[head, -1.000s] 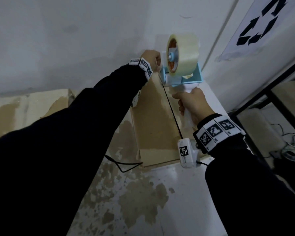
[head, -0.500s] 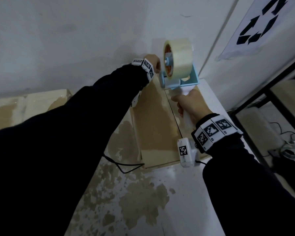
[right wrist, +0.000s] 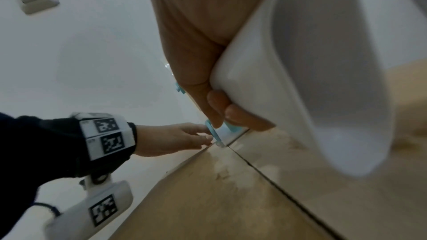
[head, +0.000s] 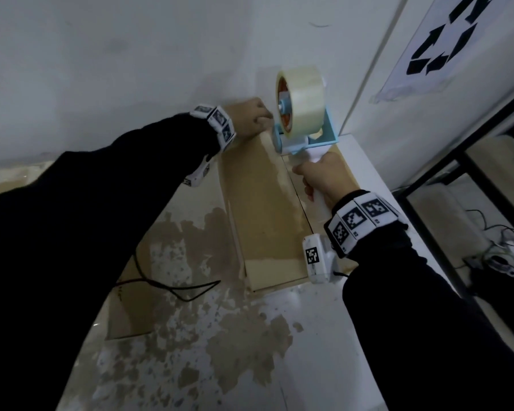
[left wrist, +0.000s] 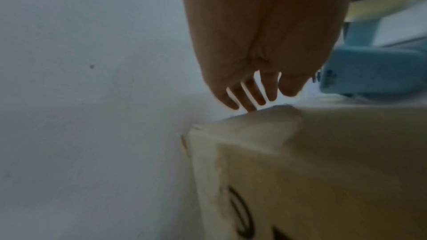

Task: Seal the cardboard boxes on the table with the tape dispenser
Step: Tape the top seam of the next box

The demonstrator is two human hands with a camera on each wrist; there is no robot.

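Note:
A brown cardboard box [head: 261, 203] lies on the table with its flaps closed and a dark seam running along the top. My right hand [head: 324, 176] grips the white handle [right wrist: 312, 79] of a blue tape dispenser [head: 306, 137] carrying a clear tape roll [head: 303, 99]. The dispenser's front sits on the box's far end, by the seam. My left hand [head: 250, 117] reaches to the far edge beside the wall. Its fingers [left wrist: 249, 96] are fairly straight, their tips touching the box [left wrist: 323, 161] just left of the dispenser [left wrist: 369, 72].
The white wall stands right behind the box. The white table [head: 324, 336] has brown patches. A flat cardboard piece [head: 131, 315] and a black cable [head: 175, 289] lie at the left. A black metal frame [head: 428, 179] borders the right side.
The dispenser has come down from a raised position onto the box's far end. My left hand has stayed at the far edge.

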